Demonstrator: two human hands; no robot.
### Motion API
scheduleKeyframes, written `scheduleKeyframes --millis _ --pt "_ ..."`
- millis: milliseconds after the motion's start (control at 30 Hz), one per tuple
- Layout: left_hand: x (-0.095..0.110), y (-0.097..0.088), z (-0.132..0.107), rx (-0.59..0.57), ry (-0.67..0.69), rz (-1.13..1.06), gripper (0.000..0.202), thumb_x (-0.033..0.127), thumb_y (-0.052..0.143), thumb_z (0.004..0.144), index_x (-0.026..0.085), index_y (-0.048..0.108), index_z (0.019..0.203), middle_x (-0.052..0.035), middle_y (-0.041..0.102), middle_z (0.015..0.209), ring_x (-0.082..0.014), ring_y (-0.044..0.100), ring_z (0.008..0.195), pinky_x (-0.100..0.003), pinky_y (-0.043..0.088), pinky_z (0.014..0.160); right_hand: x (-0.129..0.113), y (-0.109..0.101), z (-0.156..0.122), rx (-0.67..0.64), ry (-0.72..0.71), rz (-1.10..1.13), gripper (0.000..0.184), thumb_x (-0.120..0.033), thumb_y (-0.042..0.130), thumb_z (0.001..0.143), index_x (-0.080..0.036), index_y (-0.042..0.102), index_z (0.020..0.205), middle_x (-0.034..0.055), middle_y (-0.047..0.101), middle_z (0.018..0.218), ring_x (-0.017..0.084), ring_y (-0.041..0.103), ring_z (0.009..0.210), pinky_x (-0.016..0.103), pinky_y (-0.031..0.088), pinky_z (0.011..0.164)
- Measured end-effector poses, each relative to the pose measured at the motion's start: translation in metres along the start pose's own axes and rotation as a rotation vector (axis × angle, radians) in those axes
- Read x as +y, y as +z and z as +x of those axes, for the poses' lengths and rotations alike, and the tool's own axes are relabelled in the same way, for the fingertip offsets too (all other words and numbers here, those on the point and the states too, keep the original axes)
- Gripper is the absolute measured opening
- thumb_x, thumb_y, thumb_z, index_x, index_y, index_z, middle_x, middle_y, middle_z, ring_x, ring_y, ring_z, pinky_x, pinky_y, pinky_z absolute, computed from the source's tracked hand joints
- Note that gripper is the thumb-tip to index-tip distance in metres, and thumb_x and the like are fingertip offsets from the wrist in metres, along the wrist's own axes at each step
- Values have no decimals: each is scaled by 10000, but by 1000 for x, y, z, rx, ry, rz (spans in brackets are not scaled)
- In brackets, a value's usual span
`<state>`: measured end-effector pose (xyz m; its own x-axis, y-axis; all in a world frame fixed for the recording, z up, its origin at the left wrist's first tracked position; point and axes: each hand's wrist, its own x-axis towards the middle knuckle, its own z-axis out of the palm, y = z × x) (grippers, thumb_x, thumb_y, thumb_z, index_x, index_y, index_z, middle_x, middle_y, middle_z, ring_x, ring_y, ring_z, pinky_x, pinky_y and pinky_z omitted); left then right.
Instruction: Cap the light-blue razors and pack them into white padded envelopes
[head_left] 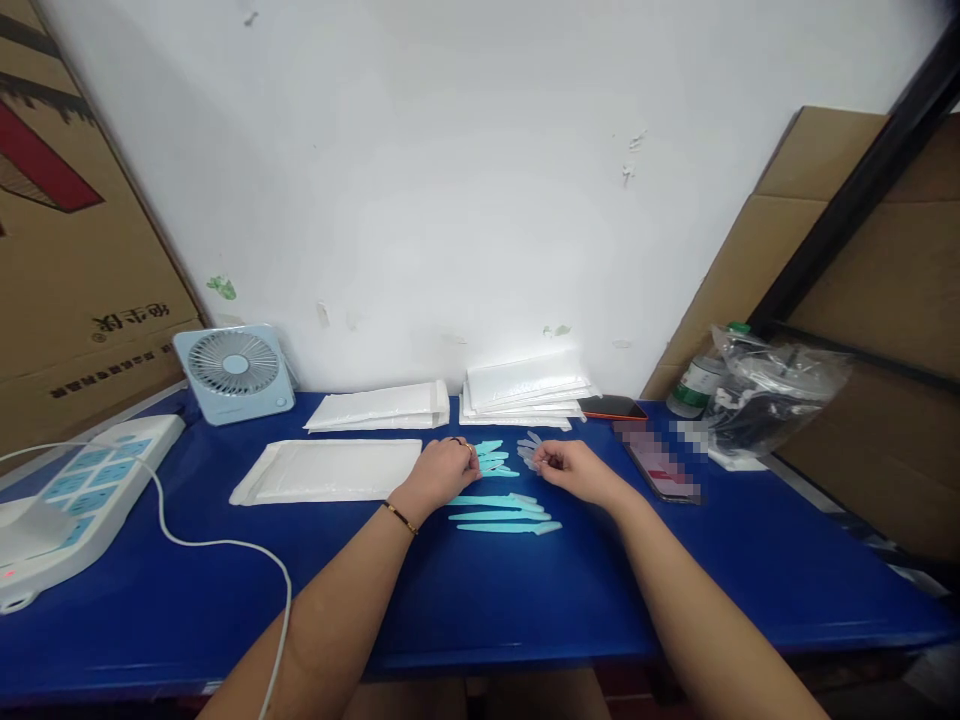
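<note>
A: Two forearms (330, 590) nearest, 7 and 5 o'clock. Razors (499, 516)?
B: Three at 6, long axis 9–3, heads toward 3; bunch above, uncountable. Left hand (448, 468), right hand (577, 472): fingertips together, can't tell if gripping.

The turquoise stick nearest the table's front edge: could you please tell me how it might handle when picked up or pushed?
The turquoise stick is probably light, being so slender. It is likely fairly stiff, as it lies straight. On the smooth-looking blue table, it may slide if pushed.
</note>
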<state>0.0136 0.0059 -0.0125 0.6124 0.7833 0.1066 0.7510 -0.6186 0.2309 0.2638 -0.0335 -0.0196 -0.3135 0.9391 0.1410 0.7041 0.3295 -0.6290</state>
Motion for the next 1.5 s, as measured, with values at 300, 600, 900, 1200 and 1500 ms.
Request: scheduleKeyframes --millis 300,600,900,1200,1500 --pt "6 -4 0 16 10 -54 119 297 558 811 218 644 786 -11 636 879 -176 583 852 -270 405 724 -5 7 2 -4 -33 57 113 -250 546 801 -191 643 805 -11 577 652 109 476 563 219 354 521" --pt "8 -9 -3 14 -9 -13 141 294 543 819 204 646 785 -31 632 899 -182 587 853 -280 409 724 -10 -3 -1 37 -5 121 130 -264 545 793 -173 639 799 -15 543 632 101 448 541 218 332 502" --pt "17 -7 -7 -72 84 -138 222 407 549 821 217 635 746 12 656 786 -152 595 762 -249 392 677 -19 0 -3 -125 -45 130 174 -297 535 816 -200 678 833 -8 602 639 124 525 568 231 390 523" --pt "0 -2 -2 29 -32 96 129 304 603 778 224 636 875 -18 663 918 -202 588 884 -295 381 728 11 -1 8 149 23 -225 122 -236 588 769 -189 660 855 38 615 823 153 569 697 256 418 639" --pt "4 -4 -1 25 40 203 184 206 470 817 168 638 754 -58 681 785 -186 606 732 -307 356 680 4 14 15 131 -25 -307 92 -155 507 783 -176 596 770 39 598 800 136 542 666 244 388 617"
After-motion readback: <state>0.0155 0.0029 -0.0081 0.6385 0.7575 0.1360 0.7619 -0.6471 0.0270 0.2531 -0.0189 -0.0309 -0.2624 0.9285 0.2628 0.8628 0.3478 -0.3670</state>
